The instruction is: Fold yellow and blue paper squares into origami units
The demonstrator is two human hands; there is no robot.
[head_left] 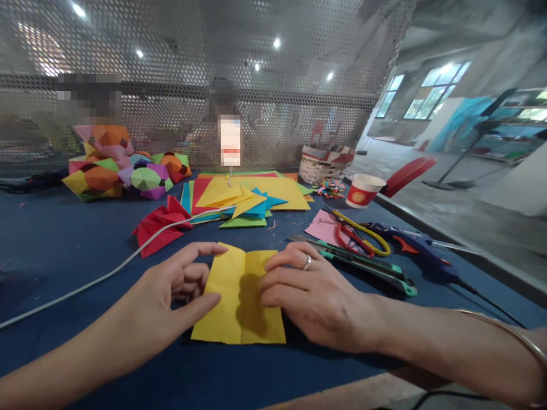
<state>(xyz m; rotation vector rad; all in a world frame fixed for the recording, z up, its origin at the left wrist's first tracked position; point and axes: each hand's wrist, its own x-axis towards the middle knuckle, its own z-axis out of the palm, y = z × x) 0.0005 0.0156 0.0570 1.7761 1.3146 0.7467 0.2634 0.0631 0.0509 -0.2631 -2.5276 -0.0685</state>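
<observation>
A sheet of yellow paper (226, 293) with crease lines lies in front of me on the dark blue tabletop. Its vertical middle fold stands out, and a shadow falls on its right half. At the left edge is my left hand (182, 285), thumb and forefinger spread apart, their tips at the paper and the other fingers curled. My right hand (305, 290), wearing a ring, has its fingers bent over the right edge of the sheet; its thumb is hidden.
Red folded paper (160, 228), a white cable (128, 259) and stacked coloured paper (286, 191) lie beyond. Paper balls (147, 181) sit far left. At right are a cutter (367, 265), scissors (380, 239), pink paper (320, 228), a glue gun (427, 259), a paper cup (363, 191) and a basket (320, 165).
</observation>
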